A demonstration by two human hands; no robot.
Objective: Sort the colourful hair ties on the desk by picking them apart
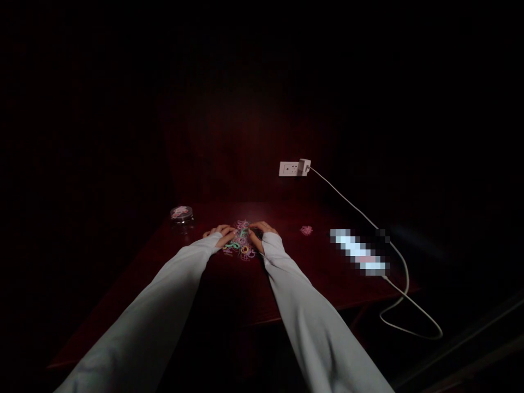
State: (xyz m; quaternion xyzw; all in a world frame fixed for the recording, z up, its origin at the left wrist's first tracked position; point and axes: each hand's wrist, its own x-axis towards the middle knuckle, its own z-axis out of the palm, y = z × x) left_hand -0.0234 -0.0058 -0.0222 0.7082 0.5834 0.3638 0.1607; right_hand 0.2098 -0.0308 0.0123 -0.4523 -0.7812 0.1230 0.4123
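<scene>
A loose pile of small elastic hair ties (pixel 244 250), purple, green, yellow and pale, lies on the dark red table. My left hand (pixel 221 234) rests at the pile's left side, fingers stretched forward and thumb toward the bands. On the opposite side, my right hand (pixel 263 230) curves over the pile's edge with its fingers and thumb apart. Both hands appear to touch the pile; no band is clearly held in either. A separate small heap of pink hair ties (pixel 307 230) sits to the right of my right hand.
A clear jar (pixel 182 221) with a pink-decorated lid stands at the table's left. A blurred-out lit phone-like device (pixel 360 254) lies on the right, its white cable (pixel 347 200) running to a charger (pixel 303 167) in the wall socket (pixel 288 169). The surroundings are very dark.
</scene>
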